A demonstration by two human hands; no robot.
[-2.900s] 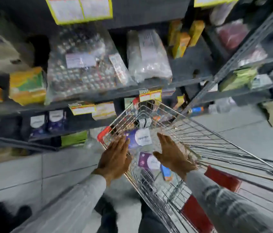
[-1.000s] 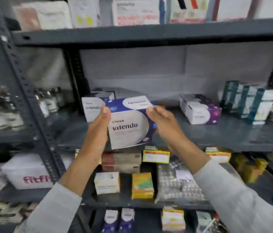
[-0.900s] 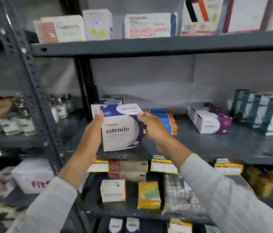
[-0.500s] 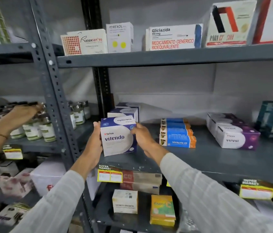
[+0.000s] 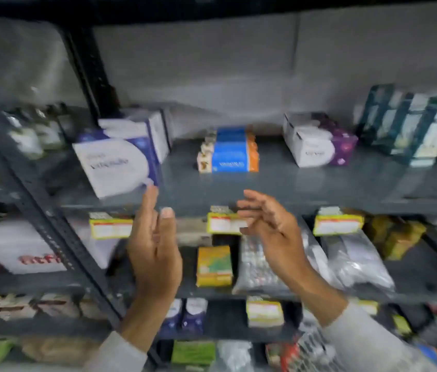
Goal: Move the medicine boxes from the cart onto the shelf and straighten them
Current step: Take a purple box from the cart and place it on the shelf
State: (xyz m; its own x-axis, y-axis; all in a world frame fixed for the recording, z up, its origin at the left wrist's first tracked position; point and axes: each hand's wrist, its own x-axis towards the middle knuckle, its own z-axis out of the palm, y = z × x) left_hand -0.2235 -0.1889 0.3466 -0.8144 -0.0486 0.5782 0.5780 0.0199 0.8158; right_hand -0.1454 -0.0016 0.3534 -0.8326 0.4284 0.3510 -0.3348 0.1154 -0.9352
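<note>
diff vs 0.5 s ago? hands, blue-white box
Both hands let go: the left hand and right hand are now open and pulled back below the shelf edge. The blue-and-white box stands on the shelf, unheld. The blue-and-orange boxes and purple-and-white boxes stayed put.

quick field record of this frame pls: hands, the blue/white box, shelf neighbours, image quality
left hand: open, empty, fingertips near the box's lower right corner; contact unclear
right hand: open, empty, in front of the shelf edge
blue/white box: on the shelf, left end, upright, looks slightly tilted
behind it: similar boxes
centre of shelf: blue/orange cartons in a row
right of those: white/purple boxes, then teal/white boxes
cart: only a wire corner shows, bottom right
image: motion-blurred, labels unreadable
</note>
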